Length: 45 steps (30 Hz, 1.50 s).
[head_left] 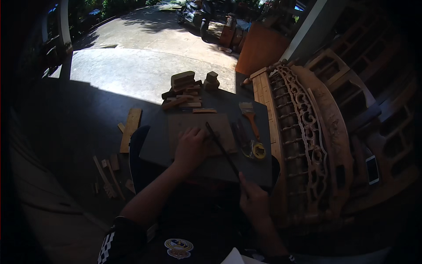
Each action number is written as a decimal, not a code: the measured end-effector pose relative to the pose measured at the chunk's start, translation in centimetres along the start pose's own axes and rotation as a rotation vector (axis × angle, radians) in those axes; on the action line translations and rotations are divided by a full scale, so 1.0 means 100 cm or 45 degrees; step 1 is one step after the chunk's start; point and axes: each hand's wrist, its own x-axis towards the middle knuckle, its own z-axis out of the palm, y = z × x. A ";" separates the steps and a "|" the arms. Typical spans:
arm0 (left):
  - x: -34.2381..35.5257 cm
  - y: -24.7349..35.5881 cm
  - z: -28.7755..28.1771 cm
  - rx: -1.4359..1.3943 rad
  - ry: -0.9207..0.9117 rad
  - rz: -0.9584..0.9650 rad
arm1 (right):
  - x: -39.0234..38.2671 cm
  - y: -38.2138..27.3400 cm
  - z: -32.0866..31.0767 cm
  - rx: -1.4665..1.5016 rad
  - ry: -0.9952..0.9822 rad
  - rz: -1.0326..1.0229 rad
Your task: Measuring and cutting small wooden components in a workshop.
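Note:
My right hand [252, 198] grips a long, thin dark tool [224, 151], perhaps a file, which slants up and left across a brown board [180, 125] on the grey work surface [154, 154]. My left hand [191, 147] rests on that board beside the tool's far part, fingers curled over something I cannot make out. Stacked wood offcuts [184, 88] lie at the back of the surface. To the right are a paintbrush [250, 121], some slim tools [239, 136] and a yellow round item [259, 151].
Carved wooden panels and railings [299, 132] lean along the right, with a phone [372, 169] among them. A plank [131, 130] and wood scraps [112, 176] lie on the left floor. A motorbike [193, 20], an orange board [259, 48] and posts stand behind.

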 end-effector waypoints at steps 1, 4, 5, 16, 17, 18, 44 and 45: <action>0.002 0.000 0.000 -0.014 -0.025 0.013 | 0.010 0.003 0.005 -0.007 -0.011 -0.048; 0.000 -0.002 0.000 -0.027 -0.180 -0.054 | 0.047 -0.007 0.021 -0.059 -0.154 0.014; -0.003 -0.004 -0.002 -0.021 -0.193 -0.043 | 0.063 -0.008 0.037 -0.054 -0.163 -0.002; -0.010 0.025 0.004 -0.009 -0.171 -0.001 | 0.057 0.007 0.053 -0.037 -0.014 -0.079; -0.011 0.026 0.004 -0.027 -0.171 -0.016 | 0.055 0.005 0.051 -0.039 -0.005 -0.064; -0.009 0.026 0.004 -0.030 -0.180 -0.021 | 0.055 0.002 0.050 -0.045 0.016 -0.045; -0.004 0.028 0.008 -0.090 -0.219 -0.049 | 0.066 0.003 0.044 -0.294 0.011 -0.049; -0.006 0.029 0.007 -0.072 -0.192 -0.057 | 0.075 0.004 0.051 -0.293 0.045 -0.096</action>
